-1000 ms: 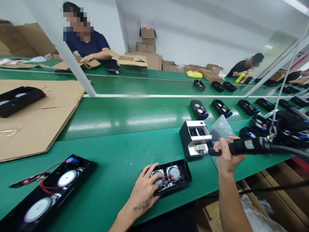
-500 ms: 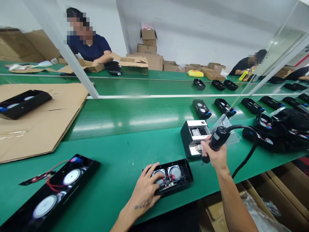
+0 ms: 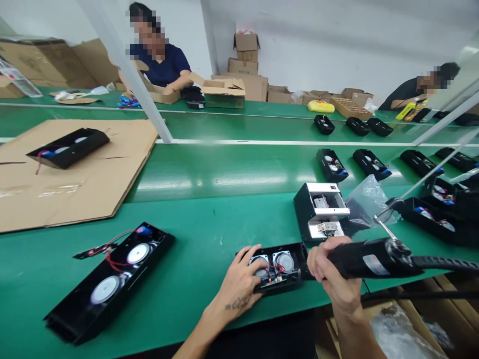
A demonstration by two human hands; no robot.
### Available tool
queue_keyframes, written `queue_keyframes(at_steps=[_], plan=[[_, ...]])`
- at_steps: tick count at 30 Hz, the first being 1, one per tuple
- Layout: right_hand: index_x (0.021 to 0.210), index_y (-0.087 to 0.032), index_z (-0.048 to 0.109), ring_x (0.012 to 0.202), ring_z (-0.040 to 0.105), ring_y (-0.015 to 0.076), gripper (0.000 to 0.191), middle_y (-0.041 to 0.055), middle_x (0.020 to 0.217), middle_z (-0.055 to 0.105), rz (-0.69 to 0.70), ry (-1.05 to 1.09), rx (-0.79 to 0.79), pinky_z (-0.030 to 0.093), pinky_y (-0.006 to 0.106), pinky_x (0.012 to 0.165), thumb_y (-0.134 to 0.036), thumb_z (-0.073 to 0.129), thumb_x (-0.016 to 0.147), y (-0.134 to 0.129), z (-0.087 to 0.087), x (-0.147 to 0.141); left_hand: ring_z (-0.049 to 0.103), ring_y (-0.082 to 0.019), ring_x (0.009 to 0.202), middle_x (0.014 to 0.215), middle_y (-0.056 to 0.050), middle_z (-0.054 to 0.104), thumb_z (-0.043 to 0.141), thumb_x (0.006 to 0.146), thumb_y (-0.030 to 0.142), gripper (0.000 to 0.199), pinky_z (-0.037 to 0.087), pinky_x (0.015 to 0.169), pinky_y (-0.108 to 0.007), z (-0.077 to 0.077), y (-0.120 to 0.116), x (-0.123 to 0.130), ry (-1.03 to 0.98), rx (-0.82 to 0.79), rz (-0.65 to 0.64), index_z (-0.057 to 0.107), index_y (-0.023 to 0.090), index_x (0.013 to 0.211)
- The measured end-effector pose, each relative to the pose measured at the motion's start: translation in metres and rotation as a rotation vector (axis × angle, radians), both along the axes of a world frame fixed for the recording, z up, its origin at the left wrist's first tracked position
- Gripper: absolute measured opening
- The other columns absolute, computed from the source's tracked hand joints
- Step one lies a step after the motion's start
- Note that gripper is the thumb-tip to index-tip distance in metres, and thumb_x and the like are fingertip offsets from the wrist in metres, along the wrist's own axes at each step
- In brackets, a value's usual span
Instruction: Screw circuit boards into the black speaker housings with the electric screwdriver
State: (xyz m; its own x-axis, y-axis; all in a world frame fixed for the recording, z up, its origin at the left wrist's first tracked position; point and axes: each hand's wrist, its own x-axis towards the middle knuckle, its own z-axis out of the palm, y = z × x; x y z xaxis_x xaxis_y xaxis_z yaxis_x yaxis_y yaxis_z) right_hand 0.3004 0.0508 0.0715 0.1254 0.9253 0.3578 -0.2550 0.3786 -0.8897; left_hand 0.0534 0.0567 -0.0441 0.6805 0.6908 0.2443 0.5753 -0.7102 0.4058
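Note:
My left hand (image 3: 243, 276) rests over the left end of a black speaker housing (image 3: 286, 286), its fingers round the edge and over one of two round speakers. Red wires and a small board lie inside the housing. My right hand (image 3: 335, 271) is wrapped round a black electric screwdriver (image 3: 368, 259), held nearly level with its cable running off right. The tool's tip is at the housing's right end; whether it touches is hidden. Just behind stands a black and silver screw feeder (image 3: 320, 209).
Another open housing (image 3: 108, 279) with loose red wires lies left. One more sits on cardboard (image 3: 93, 194). Several housings line the green belt (image 3: 224, 169), and more are piled at right. A clear bag (image 3: 368, 199) lies beside the feeder. Two people sit across.
My right hand has moved from the feeder down toward the housing, and the screwdriver has swung from upright to nearly level. My left hand keeps its place on the housing. The view has shifted.

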Motion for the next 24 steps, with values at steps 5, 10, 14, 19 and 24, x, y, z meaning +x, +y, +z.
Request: queue_keyframes(at_steps=[5, 10, 14, 19, 24], plan=[[0.099, -0.024, 0.061, 0.044, 0.049, 0.0119, 0.027, -0.0108, 0.057, 0.055, -0.589, -0.048, 0.06, 0.044, 0.029, 0.05, -0.021, 0.084, 0.085, 0.037, 0.023, 0.043, 0.044, -0.036, 0.154, 0.128, 0.0, 0.075, 0.095, 0.078, 0.038, 0.02, 0.029, 0.131, -0.055, -0.005, 0.001, 0.0, -0.017, 0.018, 0.004, 0.079, 0.026, 0.082], [0.1, -0.021, 0.063, 0.041, 0.052, 0.0136, 0.034, -0.0103, 0.054, 0.059, -0.777, -0.149, 0.044, 0.047, 0.033, 0.053, -0.032, 0.087, 0.08, 0.071, 0.017, 0.082, 0.045, -0.037, 0.153, 0.128, 0.003, 0.076, 0.096, 0.077, 0.038, 0.025, 0.029, 0.129, -0.054, -0.007, 0.003, 0.0, -0.073, 0.042, -0.001, 0.075, 0.025, 0.078], [0.095, -0.022, 0.06, 0.041, 0.052, 0.0128, 0.035, -0.0102, 0.054, 0.06, -0.728, -0.191, 0.022, 0.047, 0.031, 0.052, -0.036, 0.088, 0.079, 0.079, 0.002, 0.087, 0.045, -0.036, 0.153, 0.128, 0.004, 0.076, 0.098, 0.072, 0.033, 0.027, 0.029, 0.129, -0.053, -0.008, 0.004, -0.001, -0.083, 0.049, 0.004, 0.073, 0.024, 0.076], [0.1, -0.022, 0.061, 0.041, 0.053, 0.0126, 0.035, -0.0108, 0.054, 0.059, -0.688, -0.215, 0.015, 0.048, 0.031, 0.053, -0.038, 0.087, 0.082, 0.085, -0.006, 0.085, 0.044, -0.036, 0.154, 0.129, 0.004, 0.076, 0.098, 0.073, 0.036, 0.026, 0.027, 0.13, -0.053, -0.011, 0.004, -0.002, -0.084, 0.053, 0.008, 0.074, 0.025, 0.076], [0.099, -0.021, 0.062, 0.041, 0.054, 0.0132, 0.035, -0.01, 0.055, 0.06, -0.69, -0.197, 0.007, 0.047, 0.031, 0.052, -0.038, 0.087, 0.081, 0.089, -0.012, 0.088, 0.043, -0.035, 0.155, 0.128, 0.003, 0.076, 0.098, 0.073, 0.036, 0.027, 0.025, 0.131, -0.052, -0.012, 0.003, -0.002, -0.087, 0.04, 0.011, 0.074, 0.025, 0.074]])
